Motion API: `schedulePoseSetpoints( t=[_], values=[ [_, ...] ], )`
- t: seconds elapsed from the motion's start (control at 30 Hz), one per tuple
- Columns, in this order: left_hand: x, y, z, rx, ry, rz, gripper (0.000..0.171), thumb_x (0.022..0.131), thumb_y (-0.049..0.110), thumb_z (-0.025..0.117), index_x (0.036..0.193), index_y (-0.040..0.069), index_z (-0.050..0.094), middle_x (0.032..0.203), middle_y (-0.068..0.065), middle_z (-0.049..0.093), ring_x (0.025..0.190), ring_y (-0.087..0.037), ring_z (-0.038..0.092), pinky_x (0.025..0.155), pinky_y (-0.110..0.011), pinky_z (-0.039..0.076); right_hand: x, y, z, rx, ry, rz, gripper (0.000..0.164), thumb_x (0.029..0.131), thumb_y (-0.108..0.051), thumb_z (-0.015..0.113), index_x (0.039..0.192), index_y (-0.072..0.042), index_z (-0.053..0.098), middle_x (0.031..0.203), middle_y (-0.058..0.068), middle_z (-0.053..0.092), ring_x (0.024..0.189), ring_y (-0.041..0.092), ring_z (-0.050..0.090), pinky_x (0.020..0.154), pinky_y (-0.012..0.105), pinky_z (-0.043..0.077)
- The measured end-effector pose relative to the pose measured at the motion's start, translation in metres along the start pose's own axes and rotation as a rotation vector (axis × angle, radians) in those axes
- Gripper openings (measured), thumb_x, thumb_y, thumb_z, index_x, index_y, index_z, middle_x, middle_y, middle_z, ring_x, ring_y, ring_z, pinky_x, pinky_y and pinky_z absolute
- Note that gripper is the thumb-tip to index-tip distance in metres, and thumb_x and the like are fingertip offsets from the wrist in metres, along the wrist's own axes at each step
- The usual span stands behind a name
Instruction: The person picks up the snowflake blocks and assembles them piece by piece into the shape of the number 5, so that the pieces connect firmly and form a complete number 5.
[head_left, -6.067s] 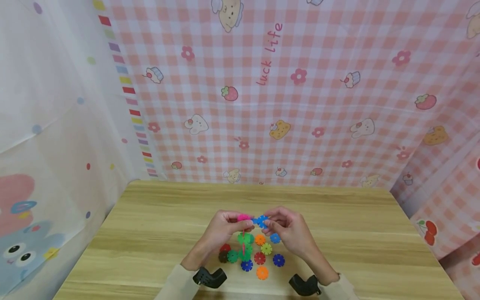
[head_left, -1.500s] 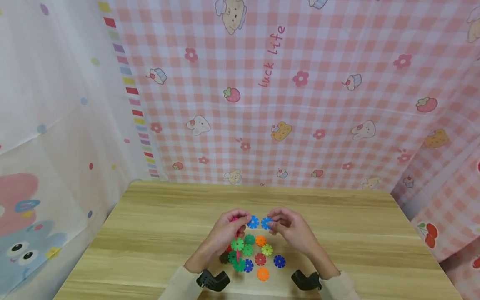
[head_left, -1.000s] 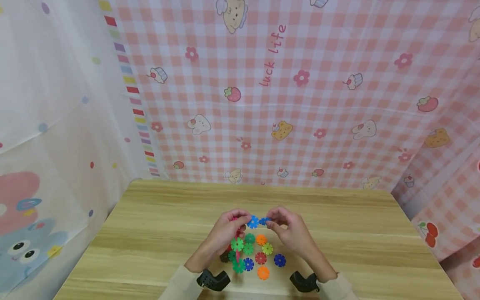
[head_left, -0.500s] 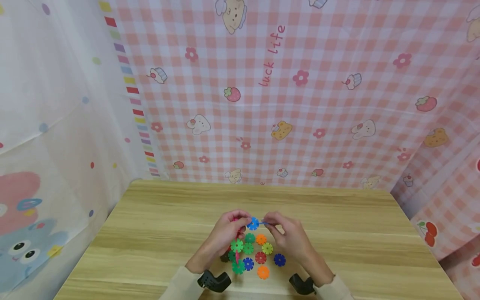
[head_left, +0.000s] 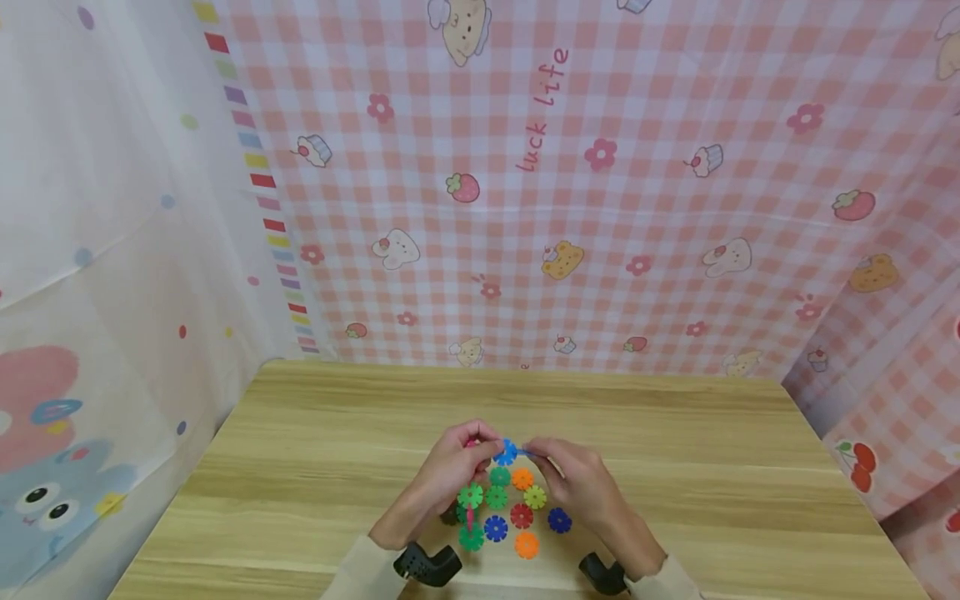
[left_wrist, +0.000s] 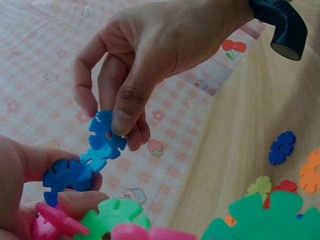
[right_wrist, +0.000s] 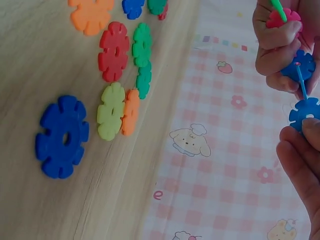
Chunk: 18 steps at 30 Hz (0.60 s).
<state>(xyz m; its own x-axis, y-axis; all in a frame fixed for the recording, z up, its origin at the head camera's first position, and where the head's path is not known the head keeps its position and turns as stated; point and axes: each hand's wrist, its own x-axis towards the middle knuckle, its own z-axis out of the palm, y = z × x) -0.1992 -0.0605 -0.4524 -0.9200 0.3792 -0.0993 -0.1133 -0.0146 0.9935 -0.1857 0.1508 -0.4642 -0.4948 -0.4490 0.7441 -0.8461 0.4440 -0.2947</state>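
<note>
Several slotted plastic snowflake discs are joined in a chain. In the head view my left hand pinches a blue snowflake disc of it between thumb and fingers. Pink and green discs hang below that hand. My right hand pinches an end blue disc, best seen in the left wrist view. A middle blue disc sits between it and the blue disc at my left fingers, set at an angle to both. Both hands are raised over the loose discs.
On the wooden table lie loose snowflake discs: dark blue, red, orange, yellow-green and green, among others. A black wrist mount is on the left forearm. A checked pink cloth hangs behind the table.
A light blue disc left the table's loose group after the oldest frame. Since then the right hand has turned its blue disc from face-on to edge-on against the chain. Both hands have lowered slightly.
</note>
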Motion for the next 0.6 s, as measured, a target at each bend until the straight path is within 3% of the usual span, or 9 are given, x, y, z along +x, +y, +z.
schedulePoseSetpoints(
  t=[0.3, 0.43, 0.53, 0.6],
  values=[
    [0.0005, 0.0015, -0.0075, 0.020, -0.049, -0.029, 0.011, 0.097, 0.012, 0.061, 0.094, 0.001, 0.061, 0.070, 0.000, 0.045, 0.057, -0.013, 0.036, 0.050, -0.022, 0.032, -0.0030, -0.0012, -0.0027, -0.049, -0.086, -0.069, 0.031, 0.074, 0.014, 0.076, 0.101, -0.001, 0.072, 0.092, 0.007, 0.075, 0.083, 0.018, 0.073, 0.075, 0.019, 0.056],
    [0.0014, 0.0007, -0.0093, 0.023, -0.075, -0.034, 0.011, 0.095, 0.010, 0.062, 0.093, 0.000, 0.063, 0.069, -0.001, 0.046, 0.055, -0.013, 0.036, 0.049, -0.022, 0.032, -0.0035, -0.0018, -0.0029, -0.050, -0.088, -0.104, 0.008, 0.094, -0.003, 0.066, 0.099, -0.002, 0.071, 0.090, 0.006, 0.074, 0.081, 0.016, 0.073, 0.075, 0.018, 0.056],
    [0.0014, -0.0002, -0.0094, 0.017, -0.076, -0.026, 0.012, 0.095, 0.010, 0.062, 0.093, -0.001, 0.063, 0.069, -0.001, 0.046, 0.056, -0.013, 0.036, 0.050, -0.021, 0.032, -0.0035, -0.0025, -0.0022, -0.051, -0.073, -0.113, 0.033, 0.105, -0.021, 0.046, 0.098, -0.002, 0.072, 0.089, 0.006, 0.074, 0.079, 0.016, 0.072, 0.074, 0.017, 0.056],
    [0.0011, -0.0009, -0.0089, 0.006, -0.066, -0.018, 0.012, 0.096, 0.011, 0.061, 0.094, -0.001, 0.062, 0.069, 0.000, 0.046, 0.057, -0.013, 0.036, 0.050, -0.022, 0.032, -0.0035, -0.0023, -0.0010, -0.051, -0.056, -0.121, 0.038, 0.106, -0.025, 0.042, 0.098, -0.001, 0.072, 0.089, 0.007, 0.074, 0.078, 0.016, 0.072, 0.074, 0.016, 0.056]
  ],
)
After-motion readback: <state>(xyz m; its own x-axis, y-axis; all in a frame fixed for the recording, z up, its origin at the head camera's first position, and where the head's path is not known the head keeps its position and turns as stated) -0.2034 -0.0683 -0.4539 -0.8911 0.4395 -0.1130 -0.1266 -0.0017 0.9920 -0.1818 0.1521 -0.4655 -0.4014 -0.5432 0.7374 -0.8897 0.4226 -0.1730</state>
